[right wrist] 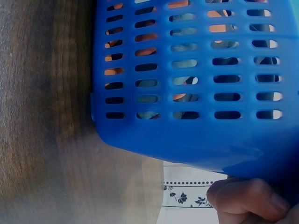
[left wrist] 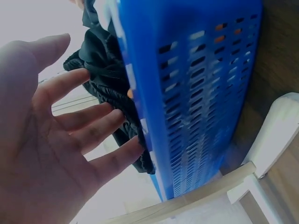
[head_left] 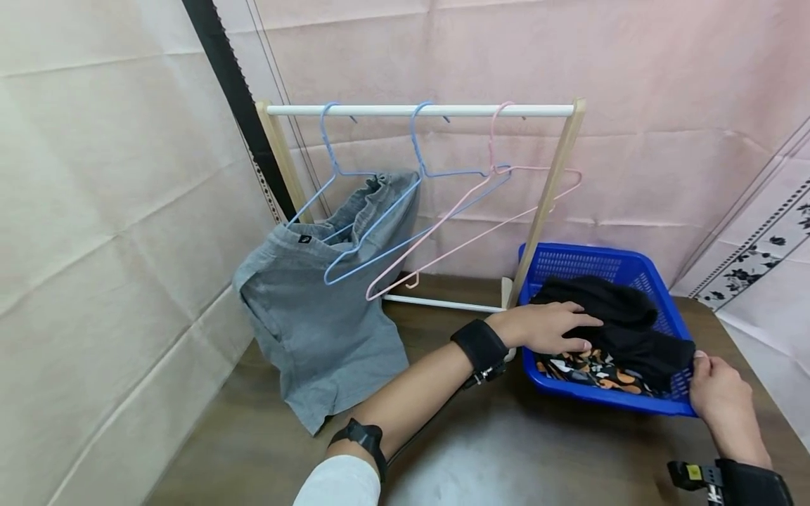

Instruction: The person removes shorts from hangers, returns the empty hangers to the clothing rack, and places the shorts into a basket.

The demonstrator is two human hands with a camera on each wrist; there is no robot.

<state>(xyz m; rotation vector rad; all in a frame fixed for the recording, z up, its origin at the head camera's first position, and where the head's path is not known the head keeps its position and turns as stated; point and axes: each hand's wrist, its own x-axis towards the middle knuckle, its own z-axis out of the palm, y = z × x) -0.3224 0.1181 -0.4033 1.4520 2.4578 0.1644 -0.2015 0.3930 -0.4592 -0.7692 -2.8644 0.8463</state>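
A blue plastic basket (head_left: 623,260) with slotted walls stands at the right of the table. Inside lie black clothes (head_left: 645,351) over a fabric with an orange and white pattern (head_left: 601,372). My left hand (head_left: 550,327) reaches over the basket's left side, palm down and fingers spread, with the fingertips at the black cloth (left wrist: 105,60). At the front right corner, my right hand (head_left: 724,393) grips the basket's rim with curled fingers. The right wrist view shows that hand (right wrist: 247,200) partly, low against the basket's corner (right wrist: 187,144).
Left of the basket stands a rack with a white bar (head_left: 380,110) and wooden legs (head_left: 547,190). Grey-blue shorts (head_left: 323,316) hang on one blue hanger (head_left: 323,130). Another blue hanger (head_left: 414,133) and a pink hanger (head_left: 491,140) hang bare. Cloth walls (head_left: 664,91) enclose the table.
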